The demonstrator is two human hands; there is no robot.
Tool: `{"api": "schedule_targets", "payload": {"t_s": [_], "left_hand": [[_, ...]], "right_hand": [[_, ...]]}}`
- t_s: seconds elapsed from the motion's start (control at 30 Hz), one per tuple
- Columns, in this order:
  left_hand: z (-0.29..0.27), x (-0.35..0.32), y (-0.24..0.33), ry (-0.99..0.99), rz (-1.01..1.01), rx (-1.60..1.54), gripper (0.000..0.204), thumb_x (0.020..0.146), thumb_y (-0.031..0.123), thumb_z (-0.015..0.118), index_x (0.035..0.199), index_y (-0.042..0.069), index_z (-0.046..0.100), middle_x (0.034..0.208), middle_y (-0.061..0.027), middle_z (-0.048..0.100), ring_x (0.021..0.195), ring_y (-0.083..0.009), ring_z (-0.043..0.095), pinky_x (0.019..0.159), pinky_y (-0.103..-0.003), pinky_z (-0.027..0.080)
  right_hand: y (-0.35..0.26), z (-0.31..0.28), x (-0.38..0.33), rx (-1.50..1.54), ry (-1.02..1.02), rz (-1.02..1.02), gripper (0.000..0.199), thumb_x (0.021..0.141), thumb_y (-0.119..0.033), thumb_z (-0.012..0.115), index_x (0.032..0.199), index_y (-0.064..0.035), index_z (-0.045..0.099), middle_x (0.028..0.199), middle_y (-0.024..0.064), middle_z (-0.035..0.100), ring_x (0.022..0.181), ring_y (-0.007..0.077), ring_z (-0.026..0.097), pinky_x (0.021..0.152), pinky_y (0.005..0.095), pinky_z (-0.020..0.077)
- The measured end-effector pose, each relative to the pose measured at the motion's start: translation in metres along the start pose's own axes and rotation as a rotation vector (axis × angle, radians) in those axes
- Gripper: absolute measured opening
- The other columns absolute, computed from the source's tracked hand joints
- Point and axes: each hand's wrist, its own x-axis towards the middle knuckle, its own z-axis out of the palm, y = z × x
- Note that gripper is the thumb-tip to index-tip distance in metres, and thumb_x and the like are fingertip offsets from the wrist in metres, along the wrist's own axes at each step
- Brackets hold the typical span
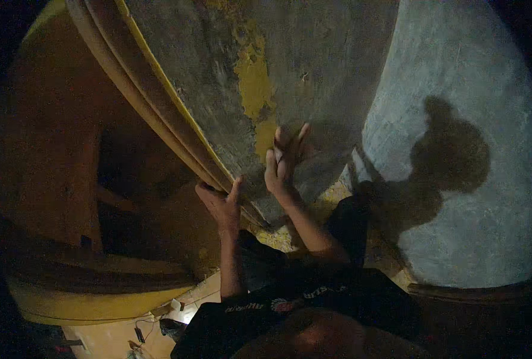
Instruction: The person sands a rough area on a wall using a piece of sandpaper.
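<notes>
My left hand grips the edge of the wooden door frame, with its thumb on the wall side and its fingers on the doorway side. In front of the rough grey wall is my right hand, its fingers pointing up and partly bent. A small pale patch shows between its thumb and fingers, too dim to name. Beside that hand, a strip of yellow paint runs down the grey surface, with worn, uneven edges.
A dark doorway opens to the left. On the right, a pale blue-grey wall meets the grey one at a corner and carries my shadow. Cables and small items lie on the lit tiled floor at lower left.
</notes>
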Motion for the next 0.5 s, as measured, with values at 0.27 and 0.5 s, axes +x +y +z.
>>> {"api": "schedule_targets", "payload": {"t_s": [0.27,0.5], "left_hand": [[0.026,-0.003,-0.01,0.028,0.253,-0.235,0.084,0.09,0.037,0.072,0.145,-0.003,0.022,0.14,-0.0236,0.033,0.132,-0.0374,0.034,0.11,-0.049,0.029],[0.028,0.009,-0.034,0.137,0.372,-0.297,0.074,0.091,0.035,0.071,0.139,-0.001,0.028,0.126,-0.0175,0.04,0.12,-0.0311,0.042,0.103,-0.047,0.034]], "right_hand": [[0.042,-0.003,-0.025,0.074,-0.158,0.126,0.051,0.103,-0.027,0.045,0.153,-0.0223,0.036,0.162,0.0263,-0.003,0.148,0.0472,0.003,0.114,0.0642,0.0048],[-0.02,-0.006,0.015,-0.038,-0.086,-0.09,0.047,0.102,-0.028,0.045,0.149,-0.0282,0.043,0.16,0.0299,-0.005,0.146,0.0521,0.001,0.112,0.0664,0.0037]]}}
